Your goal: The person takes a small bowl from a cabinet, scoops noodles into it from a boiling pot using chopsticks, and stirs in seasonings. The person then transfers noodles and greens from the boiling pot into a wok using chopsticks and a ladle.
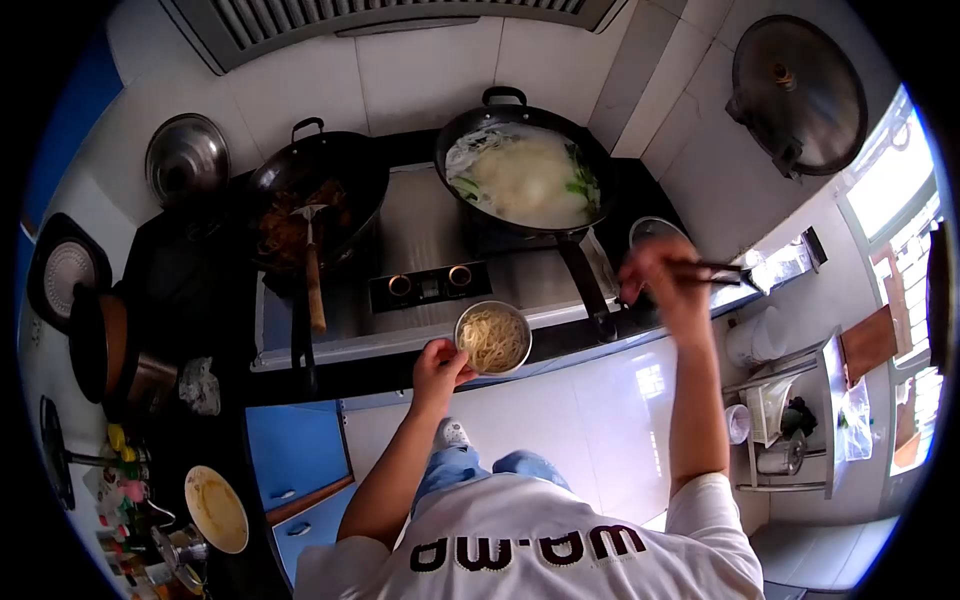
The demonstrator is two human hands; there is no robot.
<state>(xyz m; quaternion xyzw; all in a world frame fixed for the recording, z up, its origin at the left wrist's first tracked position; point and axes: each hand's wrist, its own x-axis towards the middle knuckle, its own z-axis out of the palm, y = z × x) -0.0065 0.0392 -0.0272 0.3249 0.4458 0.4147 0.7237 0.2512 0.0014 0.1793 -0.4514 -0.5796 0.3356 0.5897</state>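
Note:
My left hand (440,375) grips the rim of a small metal bowl (526,345) filled with noodles (490,340), held in front of the stove's edge. My right hand (662,275), smeared by motion, is closed on dark chopsticks (712,273) that point to the right. Just behind that hand is another round bowl (650,226), partly hidden by it. A wok (525,225) on the right burner contains pale, cloudy liquid with noodles and green leaves (580,175). Its long handle (585,285) reaches toward me, between my hands.
On the left burner, a second wok (365,165) holds browned food and a wooden-handled spatula (313,285). Lids (187,160) lean or hang on the walls. Bottles and a stained plate (216,508) crowd the left counter. A shelf rack (830,420) stands at right.

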